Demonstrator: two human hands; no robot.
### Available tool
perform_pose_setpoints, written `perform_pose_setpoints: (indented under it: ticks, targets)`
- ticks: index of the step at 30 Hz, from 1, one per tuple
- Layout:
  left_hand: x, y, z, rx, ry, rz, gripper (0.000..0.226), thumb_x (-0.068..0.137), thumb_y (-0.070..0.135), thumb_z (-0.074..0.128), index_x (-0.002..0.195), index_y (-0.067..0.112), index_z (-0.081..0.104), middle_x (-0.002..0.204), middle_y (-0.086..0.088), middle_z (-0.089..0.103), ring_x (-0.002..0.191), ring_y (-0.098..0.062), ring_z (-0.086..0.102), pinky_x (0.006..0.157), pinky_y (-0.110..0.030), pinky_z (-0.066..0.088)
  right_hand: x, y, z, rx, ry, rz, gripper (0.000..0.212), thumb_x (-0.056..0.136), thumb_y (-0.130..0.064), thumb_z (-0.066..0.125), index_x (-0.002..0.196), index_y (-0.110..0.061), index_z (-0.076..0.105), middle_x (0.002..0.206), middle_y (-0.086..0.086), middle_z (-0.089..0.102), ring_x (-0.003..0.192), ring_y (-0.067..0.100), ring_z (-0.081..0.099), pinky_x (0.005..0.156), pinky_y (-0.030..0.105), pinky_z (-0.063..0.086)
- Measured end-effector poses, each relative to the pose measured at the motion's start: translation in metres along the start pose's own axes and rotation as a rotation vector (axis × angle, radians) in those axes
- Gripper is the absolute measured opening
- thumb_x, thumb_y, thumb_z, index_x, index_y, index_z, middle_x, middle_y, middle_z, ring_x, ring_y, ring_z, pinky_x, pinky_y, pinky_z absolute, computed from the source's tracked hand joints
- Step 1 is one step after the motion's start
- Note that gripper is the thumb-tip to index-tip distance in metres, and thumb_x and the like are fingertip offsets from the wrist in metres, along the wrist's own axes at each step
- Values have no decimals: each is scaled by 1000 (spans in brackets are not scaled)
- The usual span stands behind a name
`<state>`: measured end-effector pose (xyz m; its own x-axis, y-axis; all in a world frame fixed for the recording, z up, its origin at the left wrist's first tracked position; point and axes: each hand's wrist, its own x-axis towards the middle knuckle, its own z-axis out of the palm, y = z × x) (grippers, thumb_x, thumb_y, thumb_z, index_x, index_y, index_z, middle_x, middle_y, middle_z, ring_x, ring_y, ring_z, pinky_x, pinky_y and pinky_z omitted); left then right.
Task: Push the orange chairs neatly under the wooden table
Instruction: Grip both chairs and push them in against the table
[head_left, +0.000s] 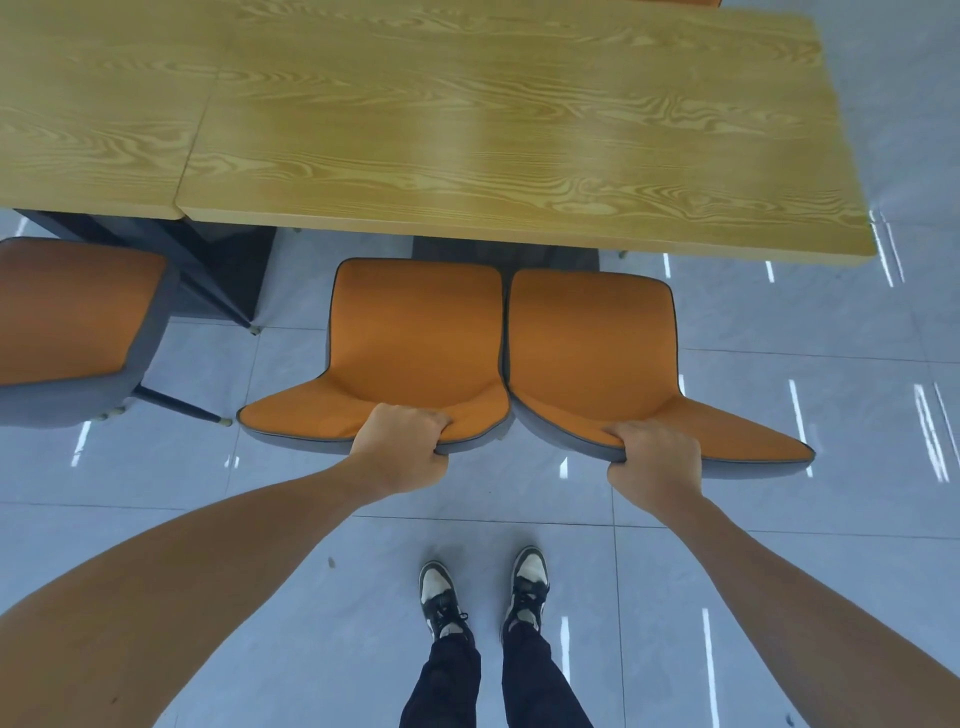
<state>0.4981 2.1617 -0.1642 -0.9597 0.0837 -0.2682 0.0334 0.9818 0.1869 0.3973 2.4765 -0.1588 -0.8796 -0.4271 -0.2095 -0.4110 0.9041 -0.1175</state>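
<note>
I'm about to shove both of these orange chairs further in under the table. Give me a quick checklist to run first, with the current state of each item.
1. Left hand gripped on the top edge of the left orange padded chair: ok.
2. Right hand gripped on the top edge of the right orange padded chair: ok.
3. Two chairs side by side, inner edges touching: ok.
4. Seats in under the light wooden table: not ok, both seats show in front of its near edge.
5. Path under the table free of legs or obstacles: cannot tell, the tabletop hides it.
6. Third orange chair at far left tucked in: not ok.
</note>
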Motion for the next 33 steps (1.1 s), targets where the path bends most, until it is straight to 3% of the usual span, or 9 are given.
perform_pose_setpoints:
  ticks: [5,9,14,16,19,23,25,27,33]
  targets:
    - [5,-3,-3,-22,3,20,9,69,25,52,75,25,58,55,9,45,53,-17,49,46,-24,27,6,4,7,-9,19,17,22,46,-10,58,61,-25,62,47,-8,43,45,13,37,42,17,27]
    - [6,-4,0,-2,10,8,29,71,36,49,90,26,68,66,8,59,59,-15,56,47,-25,38,7,5,4,-25,-51,46,41,54,-17,62,89,-35,72,69,-15,61,59,13,48,46,20,33]
    - [4,6,-12,-137,56,-44,39,85,76,40,91,44,62,71,18,62,63,-3,55,49,-25,40,11,5,-20,95,-283,-25,45,79,-56,54,121,-42,59,108,-19,62,98,11,55,75,30,44]
    - [4,7,-20,-208,-36,-72,46,87,84,26,86,48,56,70,18,60,65,-2,54,53,-26,36,11,4,-35,267,-377,-8,39,85,-69,43,106,-41,61,100,-20,60,94,9,55,80,33,45]
    - [14,11,-31,-266,-316,-152,59,85,84,17,85,38,54,79,15,61,74,-7,57,62,-31,38,7,9,-51,423,-399,-20,46,92,-64,37,69,-25,46,68,-8,46,65,13,48,65,34,38]
    - [41,42,-48,-289,-483,-211,56,83,78,21,78,34,55,89,6,63,79,-11,58,71,-36,42,3,48,-67,410,-469,44,40,91,-66,39,71,-32,47,74,-16,50,77,12,50,71,29,37]
    - [59,68,-57,-246,-517,-148,49,93,69,26,92,37,63,105,6,64,87,-12,57,76,-37,42,6,79,-76,351,-535,55,45,90,-68,38,105,-33,63,110,-14,62,105,16,57,84,32,41]
    - [82,99,-66,-179,-517,-97,50,100,61,31,117,25,62,123,0,63,101,-19,58,85,-39,45,12,113,-87,278,-578,65,64,91,-68,41,141,-29,50,146,-6,49,133,21,44,107,39,36]
    - [157,223,-97,-111,-470,-121,71,101,61,36,156,16,32,159,-5,38,142,-28,40,111,-43,38,34,223,-133,137,-553,6,67,91,-68,44,144,-26,47,153,1,42,138,24,39,108,40,33]
